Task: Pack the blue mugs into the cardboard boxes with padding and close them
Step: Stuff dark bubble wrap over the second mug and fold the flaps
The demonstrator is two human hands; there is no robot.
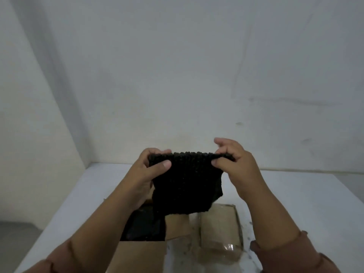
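We grip the black textured padding point(187, 182) by its top edge with both hands. Our left hand point(149, 170) pinches the left corner, thumb on the near face and fingers curled over the far side. Our right hand point(234, 164) pinches the right corner between thumb and forefinger, with the other fingers lifted loosely above it. Between the two hands the sheet is stretched flat and hangs down from them, clear of everything below.

Directly under the hands lies the cardboard box point(218, 223), open at the top. Beneath our left hand its inside shows something dark, which we cannot make out. Beneath our right hand a brown flap with shiny tape lies spread out. Another flap point(137, 255) folds toward us, below our left forearm.

The box rests on a white worktop point(295, 194) that extends beyond both hands. Brown sleeves point(291, 245) cover our arms near the wrists' lower reach. A pale wall point(177, 66) rises behind the hands.
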